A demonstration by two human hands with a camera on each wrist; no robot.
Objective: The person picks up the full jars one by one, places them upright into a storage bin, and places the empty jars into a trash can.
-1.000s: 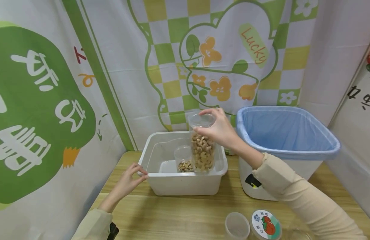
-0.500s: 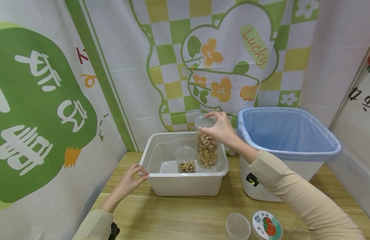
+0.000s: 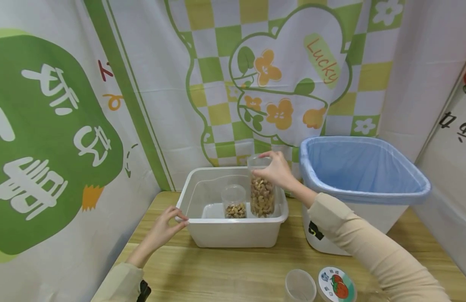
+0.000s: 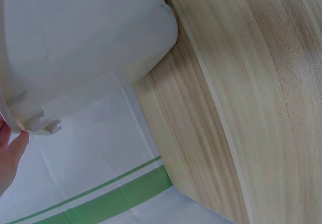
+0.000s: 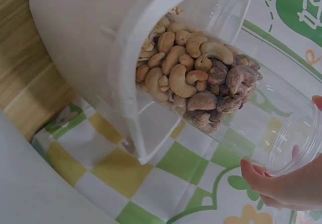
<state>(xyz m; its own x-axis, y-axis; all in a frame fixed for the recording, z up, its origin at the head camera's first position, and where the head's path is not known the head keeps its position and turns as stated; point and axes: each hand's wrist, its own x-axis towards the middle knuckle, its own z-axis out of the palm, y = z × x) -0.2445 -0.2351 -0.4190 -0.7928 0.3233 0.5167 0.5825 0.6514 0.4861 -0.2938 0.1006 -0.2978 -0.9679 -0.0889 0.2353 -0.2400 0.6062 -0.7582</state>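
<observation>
Being held upright within the white tub [image 3: 233, 235], just beside the small cup [image 3: 234, 197], the tall jar [image 3: 261, 197] is grasped near its top by the right hand [image 3: 279, 172]. Tub rim [image 3: 233, 220] pinched at near left corner by the left hand [image 3: 166, 224]. Floor contact cannot be told. Should the high grip slip, or the jar be tilted, the cup could be knocked over. By the right wrist view, dark-skinned nuts [image 5: 204, 101] are resolved above pale cashews [image 5: 179, 81]; by the left wrist view, notched ribs [image 4: 43, 124] beneath the rim, hidden from the head view.
</observation>
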